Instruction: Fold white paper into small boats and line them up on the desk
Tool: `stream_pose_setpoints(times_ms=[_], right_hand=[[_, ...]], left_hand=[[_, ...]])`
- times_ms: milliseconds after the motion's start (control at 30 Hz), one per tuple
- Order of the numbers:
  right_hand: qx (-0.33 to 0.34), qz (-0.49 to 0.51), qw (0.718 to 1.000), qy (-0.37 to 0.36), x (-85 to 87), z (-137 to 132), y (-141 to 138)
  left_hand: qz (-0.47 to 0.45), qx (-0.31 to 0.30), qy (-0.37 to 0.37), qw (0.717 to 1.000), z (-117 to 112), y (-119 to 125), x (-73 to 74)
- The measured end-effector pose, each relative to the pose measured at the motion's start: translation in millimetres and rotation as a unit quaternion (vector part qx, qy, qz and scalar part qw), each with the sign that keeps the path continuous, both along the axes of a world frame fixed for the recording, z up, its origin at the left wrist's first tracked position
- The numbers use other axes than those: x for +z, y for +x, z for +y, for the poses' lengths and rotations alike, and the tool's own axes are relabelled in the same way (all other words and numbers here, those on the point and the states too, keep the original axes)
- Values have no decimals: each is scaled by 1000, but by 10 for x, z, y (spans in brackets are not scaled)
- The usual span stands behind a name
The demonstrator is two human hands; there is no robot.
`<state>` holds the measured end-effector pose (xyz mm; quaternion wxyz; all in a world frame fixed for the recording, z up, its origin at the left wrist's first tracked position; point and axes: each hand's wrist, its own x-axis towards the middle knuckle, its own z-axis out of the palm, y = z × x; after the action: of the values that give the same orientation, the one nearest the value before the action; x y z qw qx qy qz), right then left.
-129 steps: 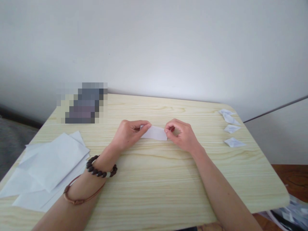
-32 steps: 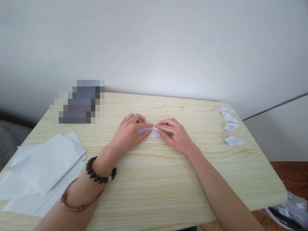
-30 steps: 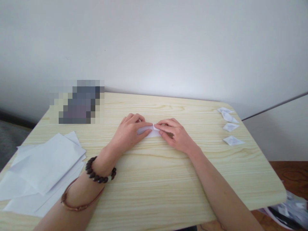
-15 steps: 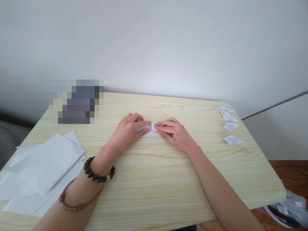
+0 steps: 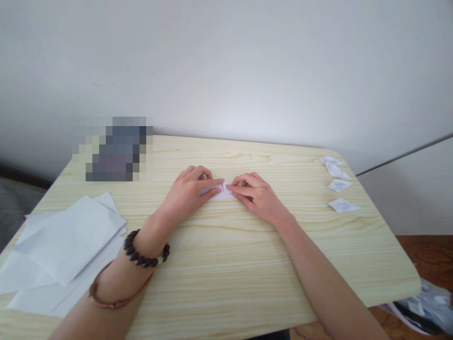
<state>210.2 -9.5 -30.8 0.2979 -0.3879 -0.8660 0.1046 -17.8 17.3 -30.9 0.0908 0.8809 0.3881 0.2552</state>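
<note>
A small folded white paper lies on the wooden table between my hands, partly hidden under my fingers. My left hand grips its left part, with the index finger along the top and the thumb below. At its right end, the fingertips of my right hand pinch a folded corner. A dark bead bracelet and a brown cord circle my left wrist.
Loose white paper sheets are piled at the table's left. Several folded white paper pieces form a column near the right edge. A pixelated dark object is at the back left. A wall stands behind the table.
The folded corner at the paper's right end has shifted slightly under my right fingertips. My left hand has stayed nearly still.
</note>
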Motion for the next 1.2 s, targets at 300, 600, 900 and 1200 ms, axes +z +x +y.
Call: stream_pose_setpoints(times_ms=[300, 600, 900, 1200], right_hand=[[-7, -3, 1000, -2, -19, 2, 7], [-2, -9, 1000, -5, -1, 0, 4], [1, -14, 1000, -9, 15, -8, 1], [3, -5, 1000, -10, 6, -13, 0]], left_hand=[[25, -4, 25, 999, -11, 6, 10], [25, 0, 14, 1000, -27, 23, 39], [34, 5, 16, 999, -30, 20, 41], [42, 11, 16, 999, -32, 32, 46]])
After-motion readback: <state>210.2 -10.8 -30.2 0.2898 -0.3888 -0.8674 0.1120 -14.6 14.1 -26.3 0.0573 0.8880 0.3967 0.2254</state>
